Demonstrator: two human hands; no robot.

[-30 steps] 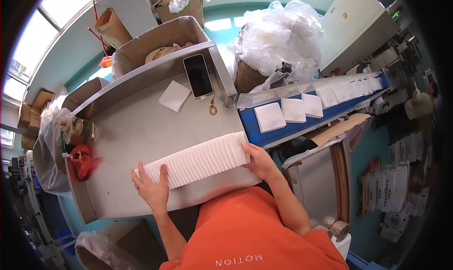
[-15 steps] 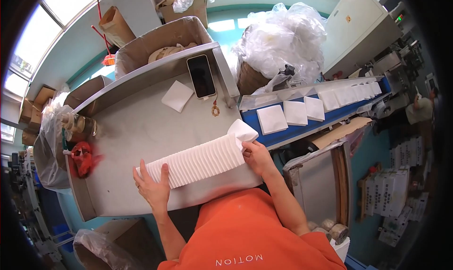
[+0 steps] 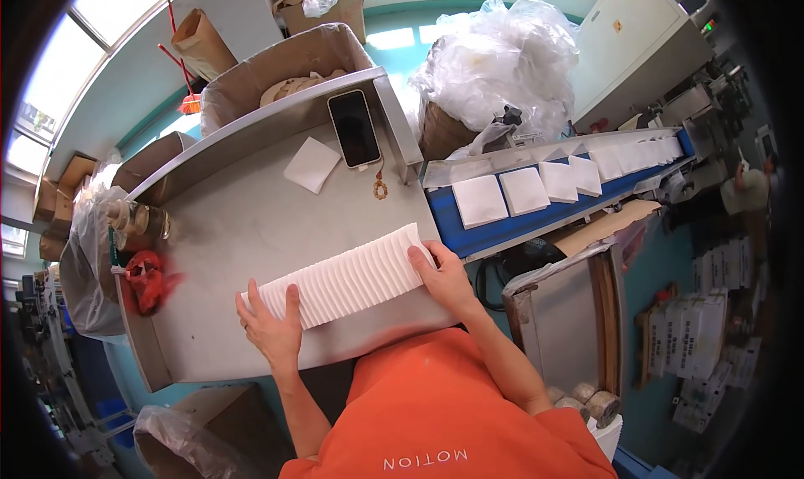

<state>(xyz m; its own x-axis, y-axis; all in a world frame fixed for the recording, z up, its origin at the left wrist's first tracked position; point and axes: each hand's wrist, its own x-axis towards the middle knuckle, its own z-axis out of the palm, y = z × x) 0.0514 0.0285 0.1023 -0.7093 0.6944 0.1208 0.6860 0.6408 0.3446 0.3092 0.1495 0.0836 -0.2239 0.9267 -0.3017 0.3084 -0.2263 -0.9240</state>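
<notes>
A long row of folded white paper napkins (image 3: 347, 278), packed on edge, lies slanting across the grey metal table (image 3: 226, 228). My left hand (image 3: 272, 332) grips its left end, thumb on the near side and fingers around the end. At the other end my right hand (image 3: 446, 282) presses against the last napkin, thumb over the near top edge; its other fingers are partly hidden behind the row. Right of it, a blue conveyor belt (image 3: 469, 241) carries several separate folded napkins (image 3: 480, 201) in a line toward the far right.
A single napkin (image 3: 312, 165) and a phone (image 3: 354, 129) with a beaded charm (image 3: 380, 187) lie at the table's back. Raised metal walls (image 3: 251, 110) edge the table. Red plastic (image 3: 146, 280) hangs at its left. Beyond stand a lined carton (image 3: 226, 106) and a heap of clear plastic bags (image 3: 511, 69).
The loose, tilted napkin at the right end now stands in line with the row. My right hand has moved onto that end. Napkins on the belt have shifted.
</notes>
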